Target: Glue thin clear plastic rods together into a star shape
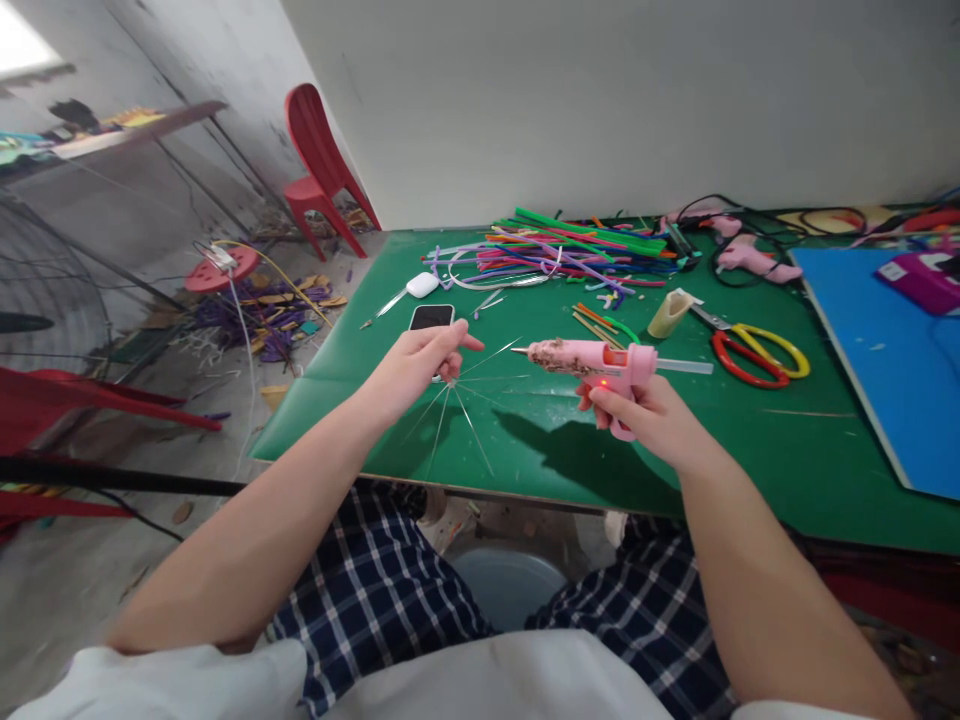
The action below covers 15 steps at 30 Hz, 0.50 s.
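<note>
Green tabletop (810,450) before plain grey wall (637,100). At left: red chair (319,140) near stained wall (217,60), another table (172,122), floor (45,590) littered with purple scraps (259,330). Bright window (22,40), upper left.

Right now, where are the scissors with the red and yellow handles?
In the head view, the scissors lie toward the right on the green tabletop, between the pink glue gun in the right hand and the blue board.
</note>
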{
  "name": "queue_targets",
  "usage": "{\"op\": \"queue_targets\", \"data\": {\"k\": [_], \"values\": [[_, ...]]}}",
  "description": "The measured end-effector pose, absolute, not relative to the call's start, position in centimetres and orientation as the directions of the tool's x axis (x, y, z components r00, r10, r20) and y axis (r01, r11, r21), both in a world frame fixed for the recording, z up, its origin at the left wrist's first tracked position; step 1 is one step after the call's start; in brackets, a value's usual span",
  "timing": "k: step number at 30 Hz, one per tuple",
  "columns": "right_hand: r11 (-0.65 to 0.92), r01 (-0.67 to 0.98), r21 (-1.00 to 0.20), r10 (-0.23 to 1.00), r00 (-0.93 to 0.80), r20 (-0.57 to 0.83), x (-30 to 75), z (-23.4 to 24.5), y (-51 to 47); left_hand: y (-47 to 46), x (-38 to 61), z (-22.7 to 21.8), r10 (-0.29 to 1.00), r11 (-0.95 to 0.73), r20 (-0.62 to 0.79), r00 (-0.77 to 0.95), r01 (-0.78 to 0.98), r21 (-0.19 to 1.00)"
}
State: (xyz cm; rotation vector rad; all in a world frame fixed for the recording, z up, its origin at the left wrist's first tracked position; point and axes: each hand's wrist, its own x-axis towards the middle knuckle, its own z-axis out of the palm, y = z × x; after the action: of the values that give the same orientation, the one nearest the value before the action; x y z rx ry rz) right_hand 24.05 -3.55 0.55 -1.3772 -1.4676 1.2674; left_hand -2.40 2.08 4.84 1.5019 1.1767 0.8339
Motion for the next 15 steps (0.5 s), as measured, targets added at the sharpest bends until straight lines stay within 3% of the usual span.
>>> {"op": "queue_targets", "data": {"k": [5,9,11,15], "values": [[-0.058,0.276,-0.959,0.981,-0.160,-0.106,23.9,0.5,-3.5,1.8,-2.3,5.3,0.935,-0.203,0.016,0.353,0.501,0.841],[0.040,0.448,-0.893,0.988,-0.153,-0.033,23.8,0.5,-3.2,1.5,-2.1,5.7,0.921,-0.271,0.022,0.389,0.599,0.753],[0.088,0.619,-0.780,0.994,-0.110,0.025,23.9,0.2,-2.8,1.4,-2.0,5.8,0.915,-0.293,0.024,0.402,0.623,0.725],[0.022,0.917,-0.399,0.998,0.001,0.056,24.2,-0.9,-2.1,1.4,-1.8,6.2,0.901,-0.333,0.048,0.432,0.614,0.716]]}}
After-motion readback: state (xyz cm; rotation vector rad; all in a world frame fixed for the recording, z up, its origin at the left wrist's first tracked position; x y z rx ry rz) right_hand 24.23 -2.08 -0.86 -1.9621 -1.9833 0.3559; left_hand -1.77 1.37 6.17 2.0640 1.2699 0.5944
